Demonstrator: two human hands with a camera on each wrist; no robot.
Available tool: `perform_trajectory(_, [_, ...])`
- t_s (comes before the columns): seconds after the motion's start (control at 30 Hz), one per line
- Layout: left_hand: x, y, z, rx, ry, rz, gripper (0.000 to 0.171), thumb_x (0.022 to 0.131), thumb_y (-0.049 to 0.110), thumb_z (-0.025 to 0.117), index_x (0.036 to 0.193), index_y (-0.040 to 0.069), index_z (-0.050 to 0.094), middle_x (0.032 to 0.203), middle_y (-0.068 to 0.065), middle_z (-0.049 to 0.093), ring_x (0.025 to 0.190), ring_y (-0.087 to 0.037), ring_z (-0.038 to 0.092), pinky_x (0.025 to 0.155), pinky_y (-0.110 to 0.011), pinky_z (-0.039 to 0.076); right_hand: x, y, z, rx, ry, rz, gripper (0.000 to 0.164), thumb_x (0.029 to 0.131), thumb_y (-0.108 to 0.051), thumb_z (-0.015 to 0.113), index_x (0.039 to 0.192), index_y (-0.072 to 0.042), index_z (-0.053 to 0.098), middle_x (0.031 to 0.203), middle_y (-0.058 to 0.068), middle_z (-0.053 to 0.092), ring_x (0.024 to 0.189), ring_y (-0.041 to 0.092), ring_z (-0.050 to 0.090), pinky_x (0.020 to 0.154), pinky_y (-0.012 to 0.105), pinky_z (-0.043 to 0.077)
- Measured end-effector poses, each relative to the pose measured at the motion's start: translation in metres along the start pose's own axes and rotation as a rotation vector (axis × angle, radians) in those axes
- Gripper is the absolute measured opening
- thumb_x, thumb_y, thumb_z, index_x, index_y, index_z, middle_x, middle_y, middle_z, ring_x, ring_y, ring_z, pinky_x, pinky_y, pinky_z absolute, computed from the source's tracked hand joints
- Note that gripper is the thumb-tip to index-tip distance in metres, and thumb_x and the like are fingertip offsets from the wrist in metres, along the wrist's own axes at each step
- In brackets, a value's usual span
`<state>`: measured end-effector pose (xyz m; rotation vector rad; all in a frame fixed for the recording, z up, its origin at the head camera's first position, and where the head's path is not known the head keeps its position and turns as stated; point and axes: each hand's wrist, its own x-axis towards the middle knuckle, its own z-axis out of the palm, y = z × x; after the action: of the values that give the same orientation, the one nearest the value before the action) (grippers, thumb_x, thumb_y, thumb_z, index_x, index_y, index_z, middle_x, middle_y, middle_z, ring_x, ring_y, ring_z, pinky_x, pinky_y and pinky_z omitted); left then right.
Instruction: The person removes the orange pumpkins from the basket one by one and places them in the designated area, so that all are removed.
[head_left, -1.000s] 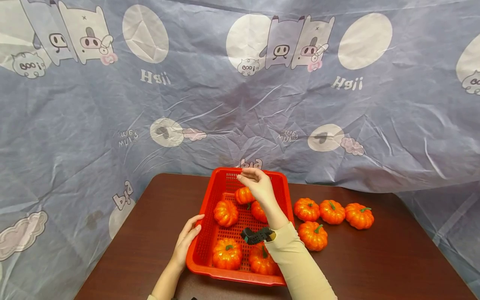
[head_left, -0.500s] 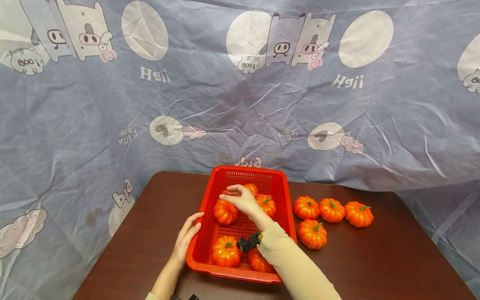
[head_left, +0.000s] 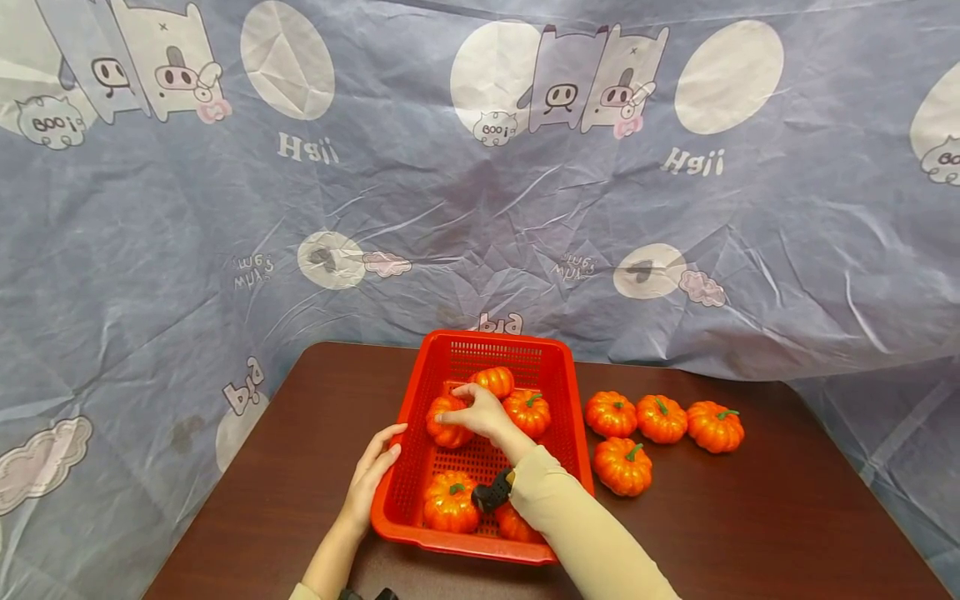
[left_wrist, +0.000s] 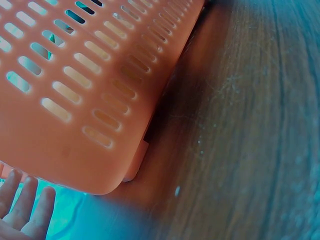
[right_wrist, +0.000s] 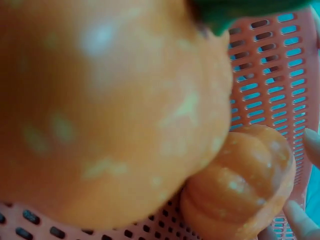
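Note:
My right hand point(head_left: 482, 414) reaches into the red plastic basket point(head_left: 483, 546), with thumb and fingers curved round the left orange pumpkin point(head_left: 444, 431). In the right wrist view, fingertips show at the right edge beside that pumpkin point(right_wrist: 240, 187), while another pumpkin point(right_wrist: 115, 115) with a green stem fills the near side. My left hand point(head_left: 369, 479) rests its fairly straight fingers against the basket's left rim. In the left wrist view, the fingers point(left_wrist: 40, 212) show by the basket's corner, below its slotted wall point(left_wrist: 75, 150).
Other pumpkins lie in the basket: one at the back point(head_left: 493, 381), one at the right point(head_left: 528, 414), one at the front left point(head_left: 450, 507), one partly hidden under the right arm point(head_left: 513, 525). Several more pumpkins point(head_left: 624, 468) sit on the brown table point(head_left: 780, 517) to the right. A printed cloth point(head_left: 465, 208) hangs behind.
My right hand has moved left and down from above the basket's back to the left pumpkin. My left hand stays at the rim, and the pumpkins have not visibly moved.

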<state>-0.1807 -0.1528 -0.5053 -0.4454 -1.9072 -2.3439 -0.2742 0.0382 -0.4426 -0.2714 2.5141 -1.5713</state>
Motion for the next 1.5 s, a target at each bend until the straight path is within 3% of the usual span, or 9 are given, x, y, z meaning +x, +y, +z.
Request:
perform_trajectory(0.2, [0.001, 0.0, 0.0, 0.01, 0.002, -0.001, 0.038, 0.099, 0.013, 0.039, 0.135, -0.001, 0.039, 0.127, -0.029, 0.042, 0.106, -0.03, 0.053, 0.084, -0.034, 0.048, -0.001, 0.003, 0.0, -0.099, -0.032, -0.018, 0.075, 0.066, -0.019, 0.085, 0.129, 0.002, 0.05, 0.124, 0.019, 0.054, 0.112, 0.032, 0.051, 0.095, 0.043, 0.041])
perform_trajectory(0.33, [0.001, 0.001, 0.0, 0.012, 0.0, -0.005, 0.038, 0.1, 0.014, 0.039, 0.135, -0.001, 0.038, 0.127, -0.029, 0.042, 0.106, -0.03, 0.052, 0.085, -0.034, 0.048, 0.0, 0.005, 0.0, -0.198, -0.046, -0.025, 0.077, 0.063, -0.022, 0.087, 0.129, -0.001, 0.051, 0.123, 0.018, 0.055, 0.11, 0.031, 0.052, 0.094, 0.043, 0.041])
perform_trajectory(0.57, [0.002, 0.002, 0.001, 0.0, -0.003, -0.006, 0.039, 0.1, 0.014, 0.039, 0.135, -0.001, 0.037, 0.128, -0.03, 0.041, 0.106, -0.03, 0.052, 0.085, -0.035, 0.048, -0.001, 0.002, -0.003, -0.323, -0.012, -0.02, 0.075, 0.063, -0.031, 0.086, 0.125, -0.004, 0.053, 0.118, 0.013, 0.059, 0.106, 0.029, 0.055, 0.092, 0.042, 0.043])
perform_trajectory(0.83, [0.001, 0.002, 0.002, 0.021, 0.025, -0.011, 0.037, 0.099, 0.013, 0.04, 0.134, -0.001, 0.04, 0.125, -0.026, 0.044, 0.103, -0.025, 0.054, 0.084, -0.032, 0.048, -0.003, -0.001, -0.006, -0.381, 0.028, 0.001, 0.088, 0.064, -0.041, 0.083, 0.136, -0.009, 0.045, 0.126, 0.013, 0.056, 0.112, 0.03, 0.053, 0.094, 0.043, 0.041])
perform_trajectory(1.2, [0.001, 0.0, 0.003, 0.035, 0.038, -0.003, 0.037, 0.099, 0.013, 0.04, 0.133, -0.001, 0.041, 0.125, -0.025, 0.045, 0.104, -0.027, 0.053, 0.084, -0.032, 0.048, -0.008, -0.023, -0.017, -0.324, 0.11, -0.102, 0.074, 0.073, -0.045, 0.071, 0.136, -0.013, 0.049, 0.127, 0.013, 0.056, 0.113, 0.03, 0.053, 0.092, 0.045, 0.042])
perform_trajectory(1.3, [0.0, 0.0, 0.002, 0.038, 0.041, -0.008, 0.037, 0.099, 0.013, 0.04, 0.133, -0.001, 0.041, 0.126, -0.025, 0.044, 0.104, -0.028, 0.053, 0.084, -0.031, 0.047, -0.011, -0.033, -0.022, -0.277, 0.141, -0.096, 0.07, 0.074, -0.046, 0.071, 0.133, -0.013, 0.052, 0.12, 0.012, 0.058, 0.104, 0.028, 0.056, 0.087, 0.042, 0.045])
perform_trajectory(1.5, [-0.001, 0.0, 0.001, 0.035, 0.041, -0.015, 0.037, 0.099, 0.013, 0.039, 0.133, 0.001, 0.041, 0.127, -0.027, 0.043, 0.105, -0.031, 0.052, 0.084, -0.032, 0.047, -0.019, -0.051, -0.037, -0.047, 0.152, -0.027, 0.07, 0.074, -0.044, 0.074, 0.132, -0.013, 0.049, 0.114, 0.014, 0.059, 0.067, 0.019, 0.065, 0.066, 0.034, 0.054])
